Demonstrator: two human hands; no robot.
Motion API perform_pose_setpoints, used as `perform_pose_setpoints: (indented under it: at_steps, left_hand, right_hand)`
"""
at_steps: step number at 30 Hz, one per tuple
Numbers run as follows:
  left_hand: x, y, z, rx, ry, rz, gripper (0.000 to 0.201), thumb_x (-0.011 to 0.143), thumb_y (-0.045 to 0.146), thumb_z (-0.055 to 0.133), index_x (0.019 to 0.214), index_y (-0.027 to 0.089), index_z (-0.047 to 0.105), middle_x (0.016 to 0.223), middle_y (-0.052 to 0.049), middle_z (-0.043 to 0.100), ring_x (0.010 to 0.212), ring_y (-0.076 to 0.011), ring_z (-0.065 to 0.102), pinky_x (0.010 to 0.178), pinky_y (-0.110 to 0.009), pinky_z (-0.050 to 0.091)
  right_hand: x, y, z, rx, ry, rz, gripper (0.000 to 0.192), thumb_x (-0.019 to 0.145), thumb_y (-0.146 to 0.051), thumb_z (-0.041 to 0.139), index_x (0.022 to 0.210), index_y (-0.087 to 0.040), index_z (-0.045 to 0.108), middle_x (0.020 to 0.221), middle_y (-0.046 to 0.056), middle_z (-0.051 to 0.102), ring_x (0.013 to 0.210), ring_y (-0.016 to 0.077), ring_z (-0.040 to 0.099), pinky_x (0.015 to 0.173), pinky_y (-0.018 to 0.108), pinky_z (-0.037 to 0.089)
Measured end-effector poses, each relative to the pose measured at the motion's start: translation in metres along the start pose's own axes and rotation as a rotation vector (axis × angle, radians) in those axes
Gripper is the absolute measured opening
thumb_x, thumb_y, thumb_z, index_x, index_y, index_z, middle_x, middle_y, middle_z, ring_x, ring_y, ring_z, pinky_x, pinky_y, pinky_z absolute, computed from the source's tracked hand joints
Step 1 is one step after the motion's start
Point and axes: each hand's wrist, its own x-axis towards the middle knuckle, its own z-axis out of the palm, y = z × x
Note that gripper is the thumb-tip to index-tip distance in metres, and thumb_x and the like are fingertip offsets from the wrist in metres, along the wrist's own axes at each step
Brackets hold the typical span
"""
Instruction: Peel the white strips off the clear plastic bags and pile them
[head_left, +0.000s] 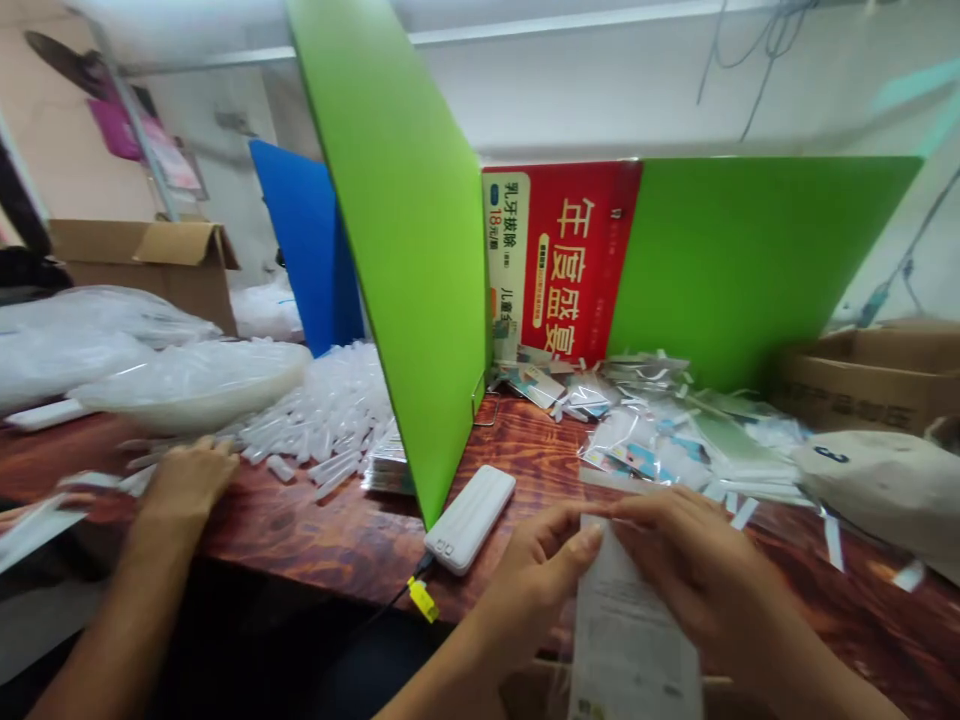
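Note:
A clear plastic packet with a printed white card [634, 635] inside hangs upright over the table's front edge, its top end between my two hands. My left hand [544, 560] pinches the top left corner between thumb and fingers. From the other side, my right hand [686, 555] closes its fingers on the top right edge; its thumb is mostly hidden. Just beyond my hands lies a loose pile of similar clear packets [637, 435] with printed cards. A white power bank [472, 520] with a cable and a yellow tag [423, 598] rests left of my left hand.
A green divider [420, 250] stands on the wooden table [322, 545] at my left. Beyond it, a co-worker's hand [191, 475] reaches near white plastic tubes [330, 410]. On the right are a pale cap [885, 480] and a cardboard box [877, 380].

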Motion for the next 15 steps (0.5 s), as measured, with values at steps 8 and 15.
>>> perform_pose_setpoints:
  at_steps: [8,15]
  left_hand:
    - [0.005,-0.016,-0.001,0.14,-0.035,-0.124,0.076,0.076,0.051,0.073,0.136,0.014,0.043,0.069,0.002,0.059,0.05,-0.0077,0.044,0.05,-0.019,0.031]
    - [0.001,-0.025,0.001,0.446,-0.008,-0.029,0.034,0.082,0.036,0.069,0.109,0.014,0.065,0.061,0.007,0.041,0.052,-0.0075,0.031,0.049,-0.021,0.021]
  right_hand:
    - [-0.007,0.016,0.016,-0.224,0.003,0.031,0.017,0.094,-0.017,0.052,0.107,-0.02,0.064,0.094,0.007,0.066,0.088,0.0231,0.058,0.08,0.038,0.041]
    - [-0.005,0.016,0.021,-0.411,-0.125,-0.085,0.017,0.084,-0.004,0.054,0.075,-0.018,0.059,0.074,0.005,0.058,0.073,0.0229,0.052,0.068,0.034,0.037]
